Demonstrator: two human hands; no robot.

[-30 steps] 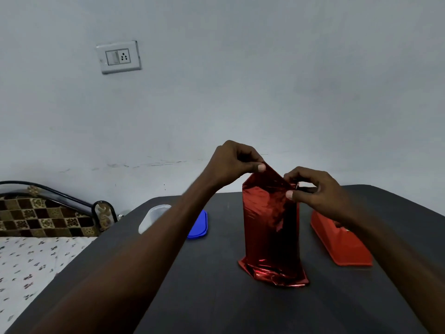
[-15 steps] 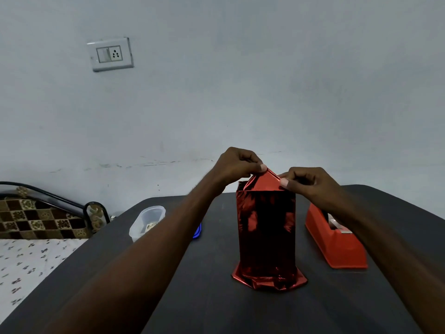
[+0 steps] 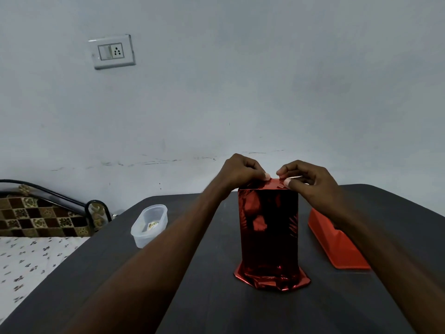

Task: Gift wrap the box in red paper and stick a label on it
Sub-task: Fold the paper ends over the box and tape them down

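A tall box wrapped in shiny red paper [image 3: 268,232] stands upright on the dark table [image 3: 212,307], with crumpled paper spread around its base. My left hand [image 3: 240,173] and my right hand [image 3: 310,179] are both at the top end of the box. Each hand pinches the red paper flap between thumb and fingers and holds it down flat over the top. A thin pale strip, perhaps tape, shows under my right fingers. The box itself is hidden by the paper.
A red tape dispenser [image 3: 337,244] sits on the table right of the box, partly behind my right arm. A clear plastic tub [image 3: 149,225] with small items stands to the left. A bed with a patterned headboard [image 3: 36,218] is beyond the table's left edge.
The pointed paper flap at the top has been folded down flat onto the box. Both hands have come lower and closer together. The box now stands straighter.
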